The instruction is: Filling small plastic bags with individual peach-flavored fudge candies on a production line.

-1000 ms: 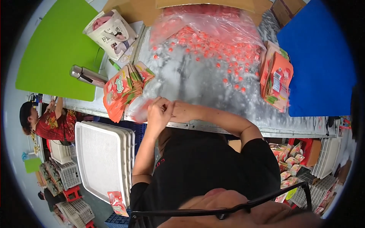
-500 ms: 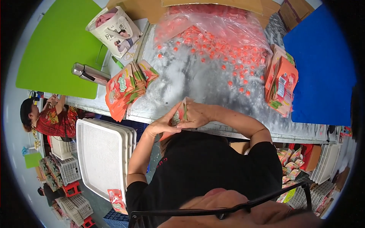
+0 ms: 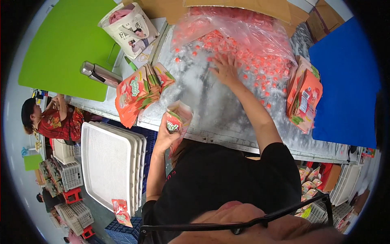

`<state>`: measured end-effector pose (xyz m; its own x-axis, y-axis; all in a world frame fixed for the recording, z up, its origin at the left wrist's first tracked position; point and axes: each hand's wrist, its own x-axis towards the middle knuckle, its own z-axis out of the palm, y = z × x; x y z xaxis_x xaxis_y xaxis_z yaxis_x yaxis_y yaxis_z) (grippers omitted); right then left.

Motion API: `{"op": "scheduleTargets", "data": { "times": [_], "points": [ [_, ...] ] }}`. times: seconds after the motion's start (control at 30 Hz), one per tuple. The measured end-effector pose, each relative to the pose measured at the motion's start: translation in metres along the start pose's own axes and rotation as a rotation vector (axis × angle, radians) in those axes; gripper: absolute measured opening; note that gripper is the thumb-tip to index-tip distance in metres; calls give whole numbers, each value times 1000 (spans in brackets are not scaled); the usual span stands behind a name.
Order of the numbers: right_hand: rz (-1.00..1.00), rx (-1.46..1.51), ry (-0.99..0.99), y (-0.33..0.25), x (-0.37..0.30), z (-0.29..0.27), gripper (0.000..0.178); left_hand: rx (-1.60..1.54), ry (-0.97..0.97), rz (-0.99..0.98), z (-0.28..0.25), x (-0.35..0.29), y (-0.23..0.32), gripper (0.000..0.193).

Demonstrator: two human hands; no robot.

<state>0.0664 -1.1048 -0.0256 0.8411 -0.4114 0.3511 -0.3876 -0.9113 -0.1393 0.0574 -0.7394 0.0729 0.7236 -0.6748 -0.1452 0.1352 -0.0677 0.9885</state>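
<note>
red wrapped pieces (image 3: 268,67) heaped across far side of grey table (image 3: 195,91), partly under clear plastic bag (image 3: 264,34); bag's far end hidden by cardboard (image 3: 239,13). left pouch stack (image 3: 136,89) and right pouch stack (image 3: 306,95) flank it, lower layers mostly covered. open pouch (image 3: 177,118) by near table edge, mouth up, contents not visible. right hand (image 3: 226,70): arm stretched forward, palm down, fingers spread wide at heap's near edge, can't tell if touching any. left hand (image 3: 163,136) grips open pouch, fingers partly hidden.
</note>
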Motion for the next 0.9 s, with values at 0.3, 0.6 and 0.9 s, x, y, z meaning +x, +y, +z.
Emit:
{"op": "scheduleTargets", "data": {
  "times": [0.3,0.6,0.9],
  "points": [
    [-9,811,-282,-19,-87,-15,63,-52,57,-18,-21,-14,-11,81],
    [302,1407,-160,-2,-108,-43,54,-115,123,5,-29,-27,-13,80],
    [-46,572,4,-7,-114,-46,60,-58,188,3,-39,-39,-14,74]
  ]
}}
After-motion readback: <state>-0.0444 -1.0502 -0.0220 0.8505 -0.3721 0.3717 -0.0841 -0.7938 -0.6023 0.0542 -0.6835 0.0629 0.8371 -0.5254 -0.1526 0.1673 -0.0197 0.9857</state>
